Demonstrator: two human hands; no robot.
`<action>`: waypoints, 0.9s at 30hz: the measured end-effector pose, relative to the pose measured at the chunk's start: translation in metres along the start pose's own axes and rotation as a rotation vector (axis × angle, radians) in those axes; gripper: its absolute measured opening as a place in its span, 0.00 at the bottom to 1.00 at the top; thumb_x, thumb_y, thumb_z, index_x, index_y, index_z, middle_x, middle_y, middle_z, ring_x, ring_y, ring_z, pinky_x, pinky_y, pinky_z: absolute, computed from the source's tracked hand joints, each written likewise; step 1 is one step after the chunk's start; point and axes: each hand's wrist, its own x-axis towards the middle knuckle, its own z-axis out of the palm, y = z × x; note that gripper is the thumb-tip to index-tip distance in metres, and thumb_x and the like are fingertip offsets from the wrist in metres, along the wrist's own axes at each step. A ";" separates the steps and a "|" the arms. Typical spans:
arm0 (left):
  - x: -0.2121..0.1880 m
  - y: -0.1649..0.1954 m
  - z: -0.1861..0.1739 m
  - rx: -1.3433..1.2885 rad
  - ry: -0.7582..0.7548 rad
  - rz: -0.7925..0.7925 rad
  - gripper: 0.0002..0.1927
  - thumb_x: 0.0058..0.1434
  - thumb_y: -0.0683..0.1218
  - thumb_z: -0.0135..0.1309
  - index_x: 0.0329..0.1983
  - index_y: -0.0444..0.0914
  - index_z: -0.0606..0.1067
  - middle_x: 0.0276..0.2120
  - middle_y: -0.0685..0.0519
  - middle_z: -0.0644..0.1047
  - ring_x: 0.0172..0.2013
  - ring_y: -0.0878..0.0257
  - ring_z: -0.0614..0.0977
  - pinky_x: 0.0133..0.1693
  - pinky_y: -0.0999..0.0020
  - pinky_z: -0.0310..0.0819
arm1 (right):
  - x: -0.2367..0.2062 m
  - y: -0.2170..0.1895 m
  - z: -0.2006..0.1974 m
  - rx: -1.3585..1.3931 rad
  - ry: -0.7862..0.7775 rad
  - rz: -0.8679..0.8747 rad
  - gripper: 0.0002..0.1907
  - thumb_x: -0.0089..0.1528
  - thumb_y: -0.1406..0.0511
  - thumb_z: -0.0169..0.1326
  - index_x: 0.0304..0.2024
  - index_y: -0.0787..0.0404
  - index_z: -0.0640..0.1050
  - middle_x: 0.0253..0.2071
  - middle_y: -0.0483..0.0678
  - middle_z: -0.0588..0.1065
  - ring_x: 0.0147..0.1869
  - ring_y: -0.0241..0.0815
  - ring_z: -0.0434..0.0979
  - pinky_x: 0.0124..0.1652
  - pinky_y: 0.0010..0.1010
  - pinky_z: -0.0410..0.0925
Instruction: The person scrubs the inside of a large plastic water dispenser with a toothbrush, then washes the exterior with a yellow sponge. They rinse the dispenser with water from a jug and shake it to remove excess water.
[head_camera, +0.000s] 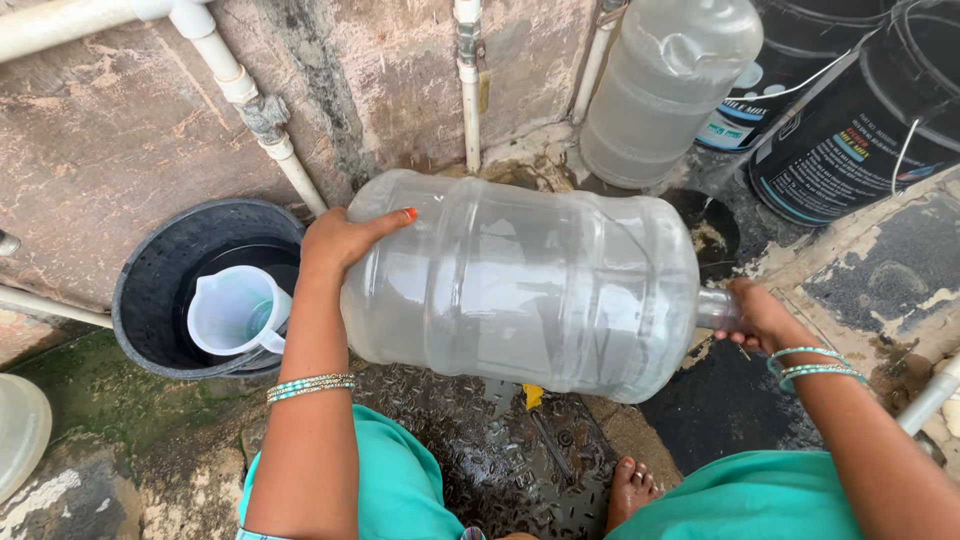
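Note:
A large clear plastic water jug (520, 285) is held sideways above the wet ground, with a little water inside. My left hand (340, 240) presses flat against its base end. My right hand (755, 315) is closed over its neck at the right, hiding the mouth. Both wrists wear turquoise bangles.
A black bucket (150, 270) at the left holds a white plastic measuring jug (235, 310). A second clear water jug (665, 85) stands by the wall, with black paint buckets (860, 130) to its right. White pipes (235, 85) run along the wall. My bare foot (632, 490) is below.

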 end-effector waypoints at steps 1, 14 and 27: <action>-0.001 0.006 -0.002 -0.032 0.008 0.006 0.52 0.37 0.73 0.69 0.52 0.28 0.77 0.47 0.33 0.80 0.49 0.45 0.84 0.53 0.56 0.75 | -0.003 -0.005 -0.003 0.014 0.035 -0.049 0.26 0.71 0.57 0.30 0.46 0.74 0.71 0.22 0.54 0.70 0.14 0.37 0.58 0.13 0.27 0.55; -0.073 0.072 -0.070 -0.722 0.191 1.110 0.56 0.49 0.47 0.80 0.74 0.36 0.58 0.63 0.48 0.72 0.62 0.56 0.76 0.67 0.60 0.72 | -0.019 -0.064 -0.033 0.631 0.206 -0.783 0.26 0.74 0.57 0.26 0.56 0.70 0.69 0.29 0.58 0.72 0.22 0.41 0.64 0.19 0.27 0.62; -0.018 0.031 -0.042 -0.156 0.260 0.158 0.46 0.38 0.68 0.72 0.52 0.33 0.79 0.44 0.38 0.82 0.45 0.47 0.85 0.52 0.54 0.76 | 0.008 -0.009 0.013 0.061 -0.049 -0.148 0.29 0.72 0.56 0.27 0.44 0.74 0.74 0.23 0.56 0.71 0.18 0.40 0.60 0.15 0.28 0.57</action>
